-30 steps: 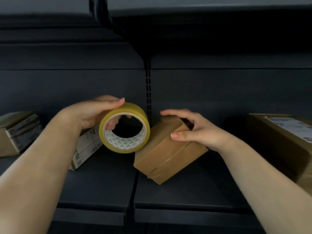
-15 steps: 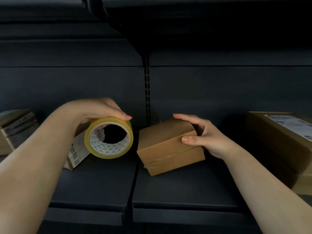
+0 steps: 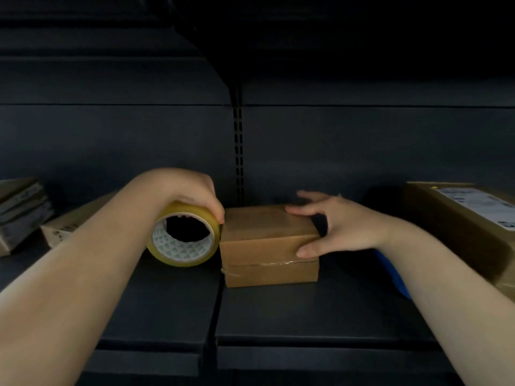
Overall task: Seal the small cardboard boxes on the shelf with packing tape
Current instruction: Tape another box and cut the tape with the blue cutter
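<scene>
Shelf lip [image 3: 320, 355]: open room along the front.
Small box [image 3: 267, 246]: mid-shelf; tilted a second ago, now flat and square.
Tape roll [image 3: 184, 240]: lowered against box's left face; taping starting or just ended.
Left grip [image 3: 189, 190]: clenched over roll.
Right grip [image 3: 342, 227]: grasping box, thumb front, fingers top.
Flanks: labelled carton [image 3: 459, 227] right, stacked cartons [image 3: 22, 210] left, back panel [image 3: 362, 151] close behind.

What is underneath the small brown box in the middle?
Only the dark shelf, on which the small box sits flat. Its underside is hidden, so whether tape runs across there cannot be told.
</scene>
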`<state>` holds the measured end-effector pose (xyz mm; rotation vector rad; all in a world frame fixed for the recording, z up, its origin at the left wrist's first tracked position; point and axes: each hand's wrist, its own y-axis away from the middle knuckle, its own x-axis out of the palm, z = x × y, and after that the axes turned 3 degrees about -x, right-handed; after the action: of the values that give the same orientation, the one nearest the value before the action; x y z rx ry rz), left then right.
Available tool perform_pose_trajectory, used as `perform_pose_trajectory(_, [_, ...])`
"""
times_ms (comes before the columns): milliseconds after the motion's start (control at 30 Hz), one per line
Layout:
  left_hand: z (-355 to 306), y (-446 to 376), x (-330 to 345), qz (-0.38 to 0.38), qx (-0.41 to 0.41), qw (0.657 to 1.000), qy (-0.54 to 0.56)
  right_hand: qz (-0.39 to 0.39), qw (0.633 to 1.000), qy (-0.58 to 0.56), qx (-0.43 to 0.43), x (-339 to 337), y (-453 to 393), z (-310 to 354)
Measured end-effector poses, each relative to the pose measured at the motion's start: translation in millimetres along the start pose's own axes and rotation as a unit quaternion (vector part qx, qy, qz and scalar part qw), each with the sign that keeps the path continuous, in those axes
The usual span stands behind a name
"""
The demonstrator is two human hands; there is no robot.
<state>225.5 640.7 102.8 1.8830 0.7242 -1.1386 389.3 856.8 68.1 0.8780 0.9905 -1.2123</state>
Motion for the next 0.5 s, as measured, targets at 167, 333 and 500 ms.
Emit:
perform_pose_trajectory(167, [-8.0, 0.5, 0.9, -0.008, 0.025, 0.999, -0.028, 0.097, 0.983, 0.155, -0.022, -1.6, -52.7, 67.4])
perform_pose_trajectory(333, [-2.1, -0.9, 2.4, -0.019, 0.030, 0.999, -0.011, 0.109, 0.990, 0.087, -0.022, 20.6, -83.7, 78.6])
perform_pose_trajectory(500, [38.1, 23.2, -2.6, 0.032, 0.207, 0.948, 0.241, -0.010, 0.997, 0.030, -0.076, 12.0, -65.9, 58.6])
